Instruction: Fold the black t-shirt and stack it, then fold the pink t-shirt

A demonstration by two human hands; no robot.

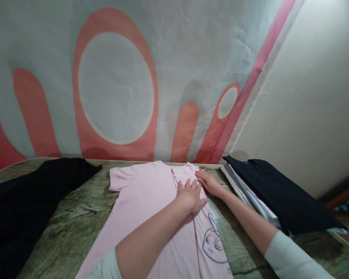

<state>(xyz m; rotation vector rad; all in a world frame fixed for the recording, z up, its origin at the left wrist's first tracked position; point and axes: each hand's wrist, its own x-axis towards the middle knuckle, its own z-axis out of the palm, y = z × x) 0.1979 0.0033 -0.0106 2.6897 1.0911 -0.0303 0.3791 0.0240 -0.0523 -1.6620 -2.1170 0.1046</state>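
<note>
Head view: one pink t-shirt (151,209) lies mid-table (69,228), long axis running near edge to far edge, collar toward far edge, right side folded over. Left hand (190,195) flat on fold, fingers spread. Right hand (209,182) flat, fingers extended, at shirt's far right shoulder. One black garment (23,201) at left edge; one folded stack (273,193) at right edge.

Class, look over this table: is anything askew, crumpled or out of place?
The black garment at the table's left lies in a crumpled heap, unlike the pink T-shirt spread flat under the left hand and right hand.
</note>
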